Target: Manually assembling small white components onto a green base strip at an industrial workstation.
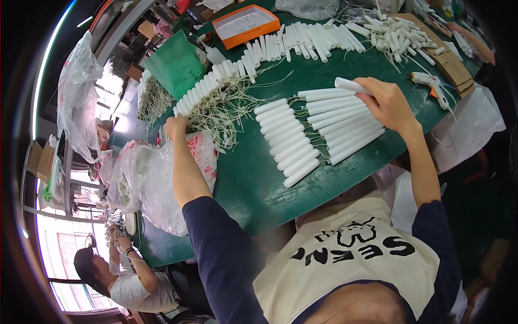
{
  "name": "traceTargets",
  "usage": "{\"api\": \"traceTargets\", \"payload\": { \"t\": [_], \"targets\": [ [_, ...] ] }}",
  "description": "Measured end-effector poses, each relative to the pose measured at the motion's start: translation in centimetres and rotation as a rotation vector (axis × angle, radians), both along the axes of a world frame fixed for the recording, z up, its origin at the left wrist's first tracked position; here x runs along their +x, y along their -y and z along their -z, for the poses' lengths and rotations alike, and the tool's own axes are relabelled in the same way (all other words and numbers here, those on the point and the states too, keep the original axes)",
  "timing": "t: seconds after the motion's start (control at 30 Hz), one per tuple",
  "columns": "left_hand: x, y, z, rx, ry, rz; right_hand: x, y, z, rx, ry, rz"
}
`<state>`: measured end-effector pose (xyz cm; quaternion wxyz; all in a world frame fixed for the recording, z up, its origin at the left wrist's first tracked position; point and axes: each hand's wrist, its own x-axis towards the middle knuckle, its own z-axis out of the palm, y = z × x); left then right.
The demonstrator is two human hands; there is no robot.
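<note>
My right hand point(386, 102) is closed around a white tube point(349, 85), raised over the far end of a row of longer white tubes point(345, 127) lying side by side. Joined to that row by thin cords, a second row of white tubes point(285, 141) lies to its left. Over at the left, my left hand point(175, 127) has its fingers curled at the end of a long curved line of white tubes point(202, 89). What it grips there is too small to make out. Pale loose strings point(226, 110) trail from that line.
The green table point(253, 189) bears clear plastic bags point(154, 178) at left, a green bag point(175, 65), an orange box point(245, 27) and a tube pile point(396, 38) at the back. A glue gun point(431, 86) lies right. Another person point(129, 281) works at lower left.
</note>
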<state>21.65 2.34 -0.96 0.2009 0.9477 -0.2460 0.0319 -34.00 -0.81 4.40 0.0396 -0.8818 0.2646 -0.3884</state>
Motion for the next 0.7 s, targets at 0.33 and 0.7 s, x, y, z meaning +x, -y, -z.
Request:
{"api": "traceTargets", "payload": {
  "t": [0.33, 0.7],
  "targets": [
    [4.2, 1.0, 1.8, -0.053, -0.059, 0.143, 0.7, -0.1, 2.0, 0.040, 0.013, -0.079],
    [-3.7, -1.5, -9.0, -0.928, -0.695, 0.282, 0.6, -0.3, 2.5, 0.058, 0.027, -0.080]
  ]
}}
